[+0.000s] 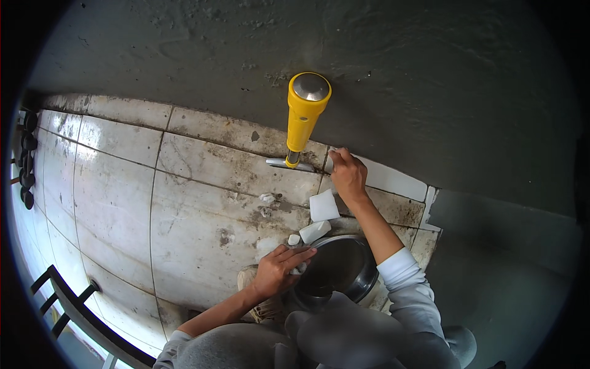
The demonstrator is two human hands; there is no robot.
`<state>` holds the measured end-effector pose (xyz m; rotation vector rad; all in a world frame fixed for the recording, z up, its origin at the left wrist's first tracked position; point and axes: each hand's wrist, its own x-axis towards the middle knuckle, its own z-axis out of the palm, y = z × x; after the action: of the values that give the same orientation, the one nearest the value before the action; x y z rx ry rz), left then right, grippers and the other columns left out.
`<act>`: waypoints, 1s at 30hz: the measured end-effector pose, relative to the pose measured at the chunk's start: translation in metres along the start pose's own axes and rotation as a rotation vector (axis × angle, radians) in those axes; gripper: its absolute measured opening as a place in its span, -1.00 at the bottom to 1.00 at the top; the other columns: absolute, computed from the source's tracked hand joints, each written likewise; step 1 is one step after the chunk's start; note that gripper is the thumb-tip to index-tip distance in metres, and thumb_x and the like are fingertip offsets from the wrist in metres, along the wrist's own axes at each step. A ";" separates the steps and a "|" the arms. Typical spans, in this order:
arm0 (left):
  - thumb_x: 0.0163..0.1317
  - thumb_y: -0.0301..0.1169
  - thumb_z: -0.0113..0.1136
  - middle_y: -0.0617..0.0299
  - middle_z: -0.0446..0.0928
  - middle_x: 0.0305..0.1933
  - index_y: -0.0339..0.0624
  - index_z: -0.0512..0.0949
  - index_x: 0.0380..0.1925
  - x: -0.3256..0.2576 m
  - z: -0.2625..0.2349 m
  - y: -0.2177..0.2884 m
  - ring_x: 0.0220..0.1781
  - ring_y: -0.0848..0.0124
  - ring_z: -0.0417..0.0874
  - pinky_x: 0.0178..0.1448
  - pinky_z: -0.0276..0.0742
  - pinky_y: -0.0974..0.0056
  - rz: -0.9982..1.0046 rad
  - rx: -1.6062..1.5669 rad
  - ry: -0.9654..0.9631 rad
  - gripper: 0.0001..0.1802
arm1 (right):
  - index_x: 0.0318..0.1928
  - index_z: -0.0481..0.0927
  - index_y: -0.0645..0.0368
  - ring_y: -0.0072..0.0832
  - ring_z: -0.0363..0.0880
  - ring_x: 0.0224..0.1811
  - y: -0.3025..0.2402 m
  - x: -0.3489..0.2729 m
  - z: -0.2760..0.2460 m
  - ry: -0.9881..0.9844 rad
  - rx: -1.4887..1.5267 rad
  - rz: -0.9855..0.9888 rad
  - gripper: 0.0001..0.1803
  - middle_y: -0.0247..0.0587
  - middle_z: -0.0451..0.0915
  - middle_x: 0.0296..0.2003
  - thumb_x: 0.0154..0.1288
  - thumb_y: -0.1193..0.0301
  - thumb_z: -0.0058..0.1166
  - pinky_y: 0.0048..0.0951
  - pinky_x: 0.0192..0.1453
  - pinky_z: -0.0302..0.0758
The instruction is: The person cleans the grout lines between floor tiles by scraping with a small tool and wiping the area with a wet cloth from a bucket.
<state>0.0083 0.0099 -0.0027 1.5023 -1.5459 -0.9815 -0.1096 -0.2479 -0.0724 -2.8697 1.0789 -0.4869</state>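
Note:
My right hand (348, 175) is closed on a small whitish piece (330, 162), pressed to the tile border beside a white strip (390, 179). Its kind is mostly hidden by the fingers. At the basin's left rim, my left hand (278, 270) curls around a greyish-white wad (299, 269), with one finger stretched over the rim. The round metal basin (370, 278) has a dark inside. White foam-like blocks lie between the hands: a squarish one (324, 206), a longer one (314, 231) and a small one (294, 239). A yellow-handled trowel (301, 126) stands handle up, its metal plate on the tiles.
Stained white floor tiles (117, 178) spread to the left. A dark grey, rough surface (184, 49) runs along the border. White crumbs (267, 198) lie near the trowel. A dark curved railing (80, 307) is at lower left. My shoe (265, 310) is beside the basin.

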 end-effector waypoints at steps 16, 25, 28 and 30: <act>-0.17 -0.50 0.32 0.29 0.58 0.08 0.05 0.48 0.18 -0.001 0.001 0.000 -0.18 0.27 0.56 -0.02 0.54 0.27 -0.002 -0.024 0.014 -0.26 | -0.36 0.58 0.22 -0.27 0.60 -0.51 -0.003 -0.001 0.003 0.041 -0.045 0.026 -0.76 -0.21 0.54 -0.32 -0.18 0.63 0.14 -0.34 -0.37 0.56; 0.00 -0.50 0.36 0.31 0.65 -0.06 0.01 0.60 0.01 0.003 0.003 0.003 -0.29 0.36 0.60 -0.19 0.52 0.33 0.011 0.032 0.094 -0.52 | -0.30 0.64 0.15 -0.31 0.63 -0.44 0.003 -0.001 0.005 0.043 0.027 0.010 -0.71 -0.29 0.56 -0.32 -0.15 0.62 0.14 -0.34 -0.33 0.59; 0.01 -0.49 0.36 0.30 0.66 -0.06 0.00 0.61 -0.01 0.006 0.000 0.006 -0.29 0.36 0.60 -0.19 0.52 0.33 0.010 0.026 0.084 -0.54 | -0.30 0.65 0.14 -0.29 0.63 -0.44 0.001 -0.004 0.008 0.072 0.058 0.079 -0.72 -0.30 0.56 -0.32 -0.14 0.61 0.14 -0.35 -0.33 0.60; 0.01 -0.49 0.36 0.29 0.66 -0.06 -0.01 0.61 -0.01 0.005 0.001 0.005 -0.29 0.36 0.61 -0.18 0.52 0.33 0.016 0.026 0.088 -0.55 | -0.28 0.64 0.13 -0.28 0.63 -0.44 0.002 -0.009 0.007 0.052 0.104 0.055 -0.70 -0.29 0.56 -0.32 -0.15 0.61 0.15 -0.35 -0.34 0.59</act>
<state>0.0048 0.0048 0.0015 1.5288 -1.5117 -0.8776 -0.1152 -0.2447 -0.0815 -2.7442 1.1023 -0.5993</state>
